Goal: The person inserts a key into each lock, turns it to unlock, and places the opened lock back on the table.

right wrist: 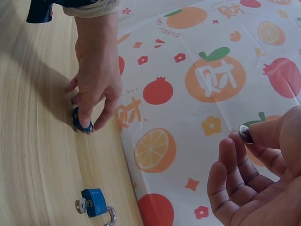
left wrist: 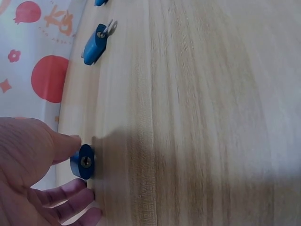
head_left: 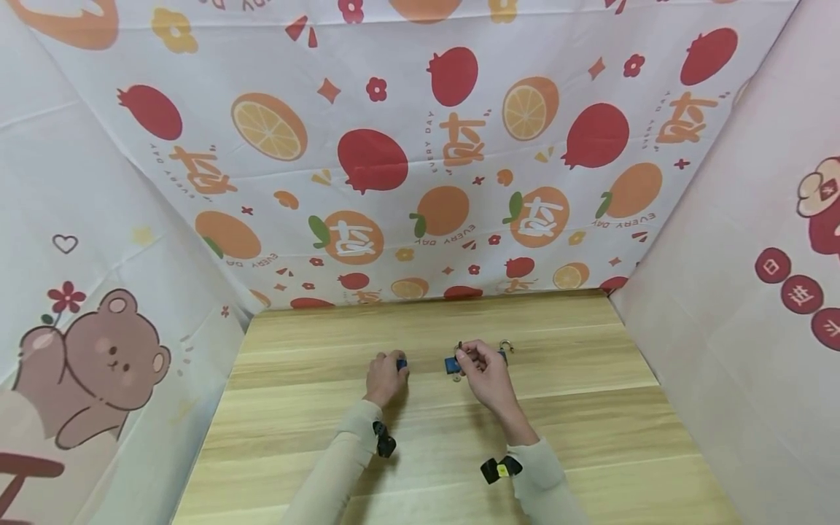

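Note:
My left hand (head_left: 386, 380) grips a small blue padlock (left wrist: 86, 161) on the table, thumb on one side and fingers on the other. The keyhole of that padlock faces the wrist camera. Held up between the thumb and fingertips of my right hand (head_left: 487, 375) is a small key (right wrist: 245, 134); its round metal head shows and the rest is mostly hidden. Below the right hand in the head view lies a second blue padlock (head_left: 452, 364), a key (right wrist: 83, 205) in its keyhole and its shackle (right wrist: 112, 215) pointing away.
A third blue padlock (head_left: 502, 355) lies to the right, partly behind the right hand, with its shackle (head_left: 506, 345) swung out. The wood-grain table (head_left: 315, 350) meets a fruit-printed cloth (head_left: 407, 204) at the back, and white cloths (head_left: 689, 240) hang at both sides.

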Demonstrator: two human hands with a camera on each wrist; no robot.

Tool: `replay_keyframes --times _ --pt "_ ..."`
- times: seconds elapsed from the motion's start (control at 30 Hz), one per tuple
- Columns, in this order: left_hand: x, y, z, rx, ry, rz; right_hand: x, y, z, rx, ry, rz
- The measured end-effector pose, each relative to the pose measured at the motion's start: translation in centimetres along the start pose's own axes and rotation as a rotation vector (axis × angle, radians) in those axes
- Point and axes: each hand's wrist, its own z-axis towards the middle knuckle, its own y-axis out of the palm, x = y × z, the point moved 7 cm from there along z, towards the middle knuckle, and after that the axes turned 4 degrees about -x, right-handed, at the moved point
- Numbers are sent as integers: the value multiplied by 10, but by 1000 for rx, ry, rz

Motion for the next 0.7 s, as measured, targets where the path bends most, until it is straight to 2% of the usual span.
replay_keyframes --times 0.27,0.5,0.7 --pt "2 6 1 9 78 87 2 1 0 -2 -4 0" --pt "0 5 -1 34 59 113 7 0 1 8 11 18" --pt "-1 5 0 19 56 100 8 0 1 3 7 22"
